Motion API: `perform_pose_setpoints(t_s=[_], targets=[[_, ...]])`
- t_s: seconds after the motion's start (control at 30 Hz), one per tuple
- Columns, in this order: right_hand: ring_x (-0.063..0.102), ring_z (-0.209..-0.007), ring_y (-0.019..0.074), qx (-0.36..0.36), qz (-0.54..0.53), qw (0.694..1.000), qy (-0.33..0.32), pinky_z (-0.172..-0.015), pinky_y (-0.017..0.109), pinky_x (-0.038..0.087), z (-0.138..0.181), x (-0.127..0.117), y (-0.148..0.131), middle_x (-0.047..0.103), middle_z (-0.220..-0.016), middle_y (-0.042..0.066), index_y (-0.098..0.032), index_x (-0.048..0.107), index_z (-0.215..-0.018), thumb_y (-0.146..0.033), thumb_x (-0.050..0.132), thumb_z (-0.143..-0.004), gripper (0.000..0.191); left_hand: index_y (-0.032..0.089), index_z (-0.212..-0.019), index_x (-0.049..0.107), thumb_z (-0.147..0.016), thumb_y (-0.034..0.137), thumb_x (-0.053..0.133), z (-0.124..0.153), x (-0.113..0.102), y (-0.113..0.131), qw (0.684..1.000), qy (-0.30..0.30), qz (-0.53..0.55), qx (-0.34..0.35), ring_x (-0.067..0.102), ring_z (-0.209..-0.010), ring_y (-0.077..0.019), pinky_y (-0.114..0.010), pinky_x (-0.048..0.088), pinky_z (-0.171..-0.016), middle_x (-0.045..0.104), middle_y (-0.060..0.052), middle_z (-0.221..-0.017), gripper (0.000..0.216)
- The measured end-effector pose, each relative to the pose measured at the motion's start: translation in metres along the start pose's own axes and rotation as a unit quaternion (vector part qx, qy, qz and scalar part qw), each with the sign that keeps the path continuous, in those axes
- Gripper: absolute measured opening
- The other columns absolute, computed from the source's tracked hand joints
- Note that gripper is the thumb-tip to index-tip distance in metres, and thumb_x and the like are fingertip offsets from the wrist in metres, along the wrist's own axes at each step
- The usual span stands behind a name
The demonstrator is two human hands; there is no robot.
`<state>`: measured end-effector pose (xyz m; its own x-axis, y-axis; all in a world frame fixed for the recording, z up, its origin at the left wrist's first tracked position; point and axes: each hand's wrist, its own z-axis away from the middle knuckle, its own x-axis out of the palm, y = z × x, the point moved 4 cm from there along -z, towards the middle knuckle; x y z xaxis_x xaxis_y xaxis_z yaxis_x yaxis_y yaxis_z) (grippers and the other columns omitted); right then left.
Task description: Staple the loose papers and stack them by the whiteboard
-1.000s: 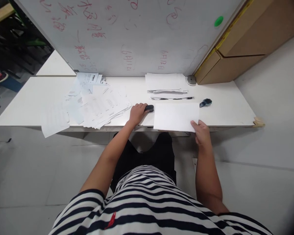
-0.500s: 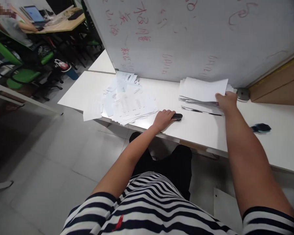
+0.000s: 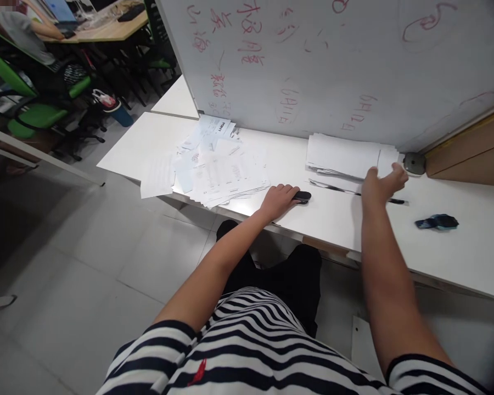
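My left hand (image 3: 279, 202) is wrapped round a black stapler (image 3: 303, 196) that rests on the white table near its front edge. My right hand (image 3: 382, 185) hovers at the near right corner of a stack of white paper (image 3: 341, 153), thumb and fingers apart, with nothing in it. The stack lies fairly flat against the foot of the whiteboard. Just in front of it is a long, thin dark strip (image 3: 333, 188), partly hidden behind my right hand. Loose printed sheets (image 3: 226, 173) spread in an untidy heap to the left of the stapler.
A whiteboard (image 3: 313, 66) with red writing rises along the table's back. On the right are a grey rounded object (image 3: 414, 163), a cardboard box (image 3: 473, 148) and a dark blue bundle (image 3: 437, 221). A person sits on a green chair (image 3: 37, 118) at the upper left.
My right hand has let go of the top sheets, which now lie down on the stack, and its fingers have spread. My left hand stays on the stapler. The view has shifted slightly.
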<state>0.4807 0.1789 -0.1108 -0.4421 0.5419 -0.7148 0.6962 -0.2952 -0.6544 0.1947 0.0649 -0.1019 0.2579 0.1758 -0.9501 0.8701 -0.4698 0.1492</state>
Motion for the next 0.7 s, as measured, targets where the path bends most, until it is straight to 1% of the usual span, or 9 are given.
perform_pose_setpoints(t_s=[0.1,0.17,0.23,0.3,0.4,0.47,0.53,0.63,0.7], targets=[[0.026,-0.133,0.0305,-0.115,0.014,0.993,-0.035,-0.107,0.048,0.02,0.058,-0.016,0.008,0.034,-0.141,0.023,-0.011,0.046,-0.129,-0.037,0.051,-0.087,0.05,0.019,-0.118,0.051,-0.095,0.046,0.038,0.0,-0.001,0.0,1.0,0.008,0.002,-0.002,0.052,-0.092,-0.0221,-0.033,0.034,-0.071,0.06,-0.009,-0.106,0.038],[0.033,-0.131,0.0292,-0.157,0.049,0.979,-0.118,-0.106,0.05,0.024,0.1,-0.023,0.017,0.043,-0.138,0.018,-0.014,0.048,-0.128,-0.04,0.047,-0.088,0.048,0.019,-0.119,0.051,-0.094,0.046,0.039,0.0,0.0,0.0,1.0,0.008,0.001,-0.004,0.052,-0.093,-0.0226,-0.033,0.035,-0.071,0.06,-0.01,-0.106,0.038],[0.035,-0.131,0.0295,-0.192,0.101,0.956,-0.2,-0.107,0.053,0.025,0.136,-0.027,0.023,0.044,-0.14,0.015,-0.017,0.051,-0.128,-0.044,0.044,-0.089,0.048,0.019,-0.119,0.051,-0.094,0.046,0.04,0.0,0.0,-0.001,1.0,0.007,0.003,-0.008,0.053,-0.094,-0.0234,-0.034,0.036,-0.072,0.061,-0.011,-0.106,0.038],[0.029,-0.137,0.0287,-0.223,0.141,0.941,-0.21,-0.11,0.053,0.02,0.161,-0.034,0.024,0.039,-0.146,0.011,-0.02,0.048,-0.132,-0.045,0.037,-0.092,0.049,0.019,-0.119,0.052,-0.093,0.045,0.042,0.001,-0.001,0.0,1.0,0.008,0.014,-0.013,0.053,-0.095,-0.0245,-0.035,0.037,-0.074,0.061,-0.011,-0.106,0.038],[0.026,-0.139,0.0266,-0.212,0.17,0.946,-0.174,-0.112,0.051,0.018,0.175,-0.041,0.021,0.036,-0.149,0.01,-0.02,0.047,-0.135,-0.044,0.03,-0.094,0.051,0.019,-0.125,0.048,-0.091,0.043,0.046,0.004,-0.003,0.003,0.998,0.034,0.058,-0.005,0.054,-0.101,-0.0256,-0.037,0.04,-0.081,0.061,-0.011,-0.111,0.042],[0.026,-0.139,0.0258,-0.2,0.169,0.95,-0.17,-0.112,0.049,0.018,0.177,-0.042,0.02,0.035,-0.15,0.009,-0.02,0.047,-0.136,-0.045,0.029,-0.094,0.052,0.018,-0.132,0.042,-0.089,0.045,0.048,0.006,-0.008,0.002,0.991,0.082,0.106,0.013,0.051,-0.111,-0.0256,-0.038,0.04,-0.089,0.056,-0.012,-0.122,0.051],[0.025,-0.14,0.0252,-0.199,0.165,0.95,-0.173,-0.113,0.049,0.018,0.176,-0.043,0.018,0.035,-0.15,0.009,-0.02,0.047,-0.136,-0.046,0.028,-0.095,0.052,0.016,-0.133,0.041,-0.09,0.046,0.045,0.007,-0.017,-0.009,0.977,0.147,0.151,-0.003,0.046,-0.119,-0.0246,-0.038,0.038,-0.098,0.053,-0.014,-0.128,0.053],[0.024,-0.14,0.0245,-0.204,0.168,0.947,-0.181,-0.113,0.047,0.017,0.175,-0.043,0.019,0.033,-0.151,0.008,-0.02,0.047,-0.137,-0.047,0.026,-0.095,0.054,0.016,-0.126,0.048,-0.095,0.044,0.031,0.014,-0.032,-0.053,0.952,0.212,0.174,-0.139,0.047,-0.119,-0.0243,-0.041,0.035,-0.103,0.057,-0.014,-0.121,0.045],[0.024,-0.14,0.024,-0.205,0.17,0.946,-0.184,-0.114,0.047,0.016,0.175,-0.044,0.019,0.032,-0.152,0.007,-0.021,0.046,-0.137,-0.048,0.025,-0.095,0.054,0.018,-0.126,0.049,-0.091,0.051,0.036,0.023,-0.037,-0.089,0.949,0.165,0.136,-0.231,0.042,-0.125,-0.0287,-0.045,0.032,-0.106,0.055,-0.015,-0.125,0.049]])
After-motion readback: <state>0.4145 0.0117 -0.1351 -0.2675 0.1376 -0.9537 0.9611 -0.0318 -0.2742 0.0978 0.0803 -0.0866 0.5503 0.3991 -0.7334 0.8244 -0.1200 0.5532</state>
